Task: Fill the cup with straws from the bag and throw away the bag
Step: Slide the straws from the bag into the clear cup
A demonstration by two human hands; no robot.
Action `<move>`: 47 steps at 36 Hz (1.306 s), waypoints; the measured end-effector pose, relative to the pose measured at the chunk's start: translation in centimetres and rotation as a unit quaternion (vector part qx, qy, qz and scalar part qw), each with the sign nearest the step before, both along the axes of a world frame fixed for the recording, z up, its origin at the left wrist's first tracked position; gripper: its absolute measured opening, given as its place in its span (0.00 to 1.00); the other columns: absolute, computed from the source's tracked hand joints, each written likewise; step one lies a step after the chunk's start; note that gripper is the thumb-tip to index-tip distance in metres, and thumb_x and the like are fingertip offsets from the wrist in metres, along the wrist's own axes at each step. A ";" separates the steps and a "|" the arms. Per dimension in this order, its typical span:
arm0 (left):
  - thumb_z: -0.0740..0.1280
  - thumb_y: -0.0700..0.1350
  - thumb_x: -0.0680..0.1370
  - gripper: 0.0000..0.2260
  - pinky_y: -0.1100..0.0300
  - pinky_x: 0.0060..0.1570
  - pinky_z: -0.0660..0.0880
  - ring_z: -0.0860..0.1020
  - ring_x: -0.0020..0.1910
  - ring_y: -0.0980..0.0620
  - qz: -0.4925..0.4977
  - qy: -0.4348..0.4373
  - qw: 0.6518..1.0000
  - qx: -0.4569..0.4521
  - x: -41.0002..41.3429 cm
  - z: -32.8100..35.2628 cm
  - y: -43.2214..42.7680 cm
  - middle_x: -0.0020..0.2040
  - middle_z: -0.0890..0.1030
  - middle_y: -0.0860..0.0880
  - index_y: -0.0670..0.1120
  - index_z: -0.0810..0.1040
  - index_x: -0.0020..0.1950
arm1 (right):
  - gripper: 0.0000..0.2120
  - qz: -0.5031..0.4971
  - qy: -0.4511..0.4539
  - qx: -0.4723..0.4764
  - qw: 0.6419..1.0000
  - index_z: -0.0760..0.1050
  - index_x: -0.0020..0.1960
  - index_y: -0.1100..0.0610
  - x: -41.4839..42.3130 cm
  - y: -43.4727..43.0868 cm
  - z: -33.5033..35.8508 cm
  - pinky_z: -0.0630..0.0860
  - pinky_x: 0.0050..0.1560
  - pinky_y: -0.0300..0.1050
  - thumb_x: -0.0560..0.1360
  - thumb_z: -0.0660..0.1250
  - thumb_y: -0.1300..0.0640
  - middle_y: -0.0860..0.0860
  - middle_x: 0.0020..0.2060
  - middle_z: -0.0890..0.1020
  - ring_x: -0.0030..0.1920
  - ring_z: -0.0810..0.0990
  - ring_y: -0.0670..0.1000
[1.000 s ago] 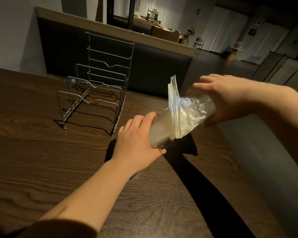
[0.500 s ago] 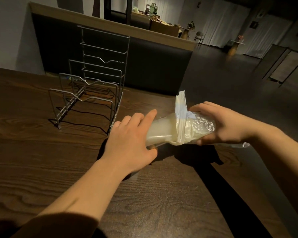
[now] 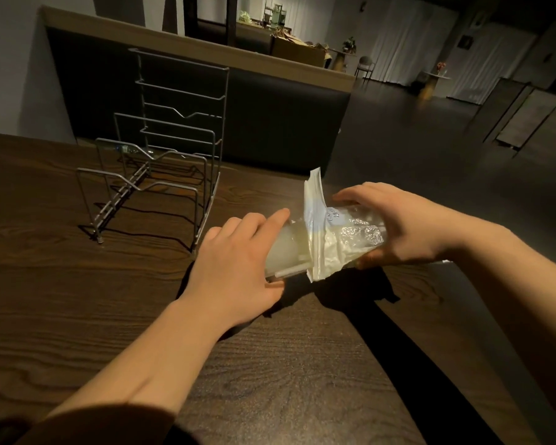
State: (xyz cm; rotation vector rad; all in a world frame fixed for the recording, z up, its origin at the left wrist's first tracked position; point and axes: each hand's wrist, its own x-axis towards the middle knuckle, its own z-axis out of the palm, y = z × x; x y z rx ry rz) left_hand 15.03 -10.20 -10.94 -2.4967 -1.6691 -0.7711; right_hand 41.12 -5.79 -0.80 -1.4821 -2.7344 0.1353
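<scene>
A clear plastic cup [image 3: 281,252] lies tilted on its side just above the dark wooden table [image 3: 77,316], and my left hand [image 3: 238,268] grips it from the left. A clear plastic bag [image 3: 341,236] is pushed mouth-first over the cup's opening, and my right hand [image 3: 395,229] holds its crumpled far end. White straws [image 3: 294,270] show inside where bag and cup meet. The bag's zip edge sticks up above the cup.
A grey wire rack [image 3: 161,175] stands on the table to the left of my hands. The table's right edge [image 3: 430,332] runs diagonally below my right arm, with dark floor beyond. A low dark partition with a wooden top stands behind the table.
Both hands have come down closer to the table with the cup and bag. The bag and cup now lie nearly level, and my right hand has dropped from above to beside them.
</scene>
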 end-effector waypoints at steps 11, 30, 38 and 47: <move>0.75 0.59 0.67 0.45 0.50 0.62 0.69 0.72 0.62 0.50 0.015 -0.042 0.999 -0.003 -0.9 0.3 0.3 0.66 0.73 0.54 0.55 0.56 0.79 | 0.49 -0.026 0.045 -0.008 0.999 0.61 0.76 0.47 2.0 0.1 0.2 0.67 0.71 0.51 0.60 0.81 0.41 0.44 0.67 0.71 0.68 0.68 0.47; 0.74 0.62 0.65 0.47 0.50 0.61 0.71 0.72 0.61 0.51 -0.044 -0.042 0.998 -0.015 -1.0 0.0 0.6 0.66 0.72 0.56 0.58 0.54 0.79 | 0.38 -0.070 0.062 -0.067 0.993 0.69 0.71 0.44 2.5 1.0 1.9 0.67 0.71 0.49 0.64 0.81 0.48 0.42 0.65 0.75 0.66 0.73 0.45; 0.64 0.76 0.63 0.48 0.47 0.64 0.70 0.71 0.63 0.53 -0.055 -0.073 0.994 -0.052 -1.5 0.2 0.7 0.68 0.69 0.57 0.60 0.52 0.79 | 0.36 -0.075 0.061 -0.048 0.994 0.67 0.72 0.46 1.7 0.8 1.9 0.67 0.70 0.50 0.68 0.78 0.49 0.42 0.64 0.74 0.65 0.72 0.47; 0.53 0.72 0.73 0.37 0.49 0.55 0.72 0.73 0.61 0.50 -0.075 -0.119 0.988 -0.059 -1.8 0.2 0.7 0.65 0.71 0.54 0.57 0.57 0.78 | 0.39 -0.085 0.045 -0.029 0.995 0.67 0.73 0.47 1.3 1.1 3.3 0.66 0.70 0.47 0.66 0.79 0.48 0.43 0.67 0.74 0.67 0.72 0.47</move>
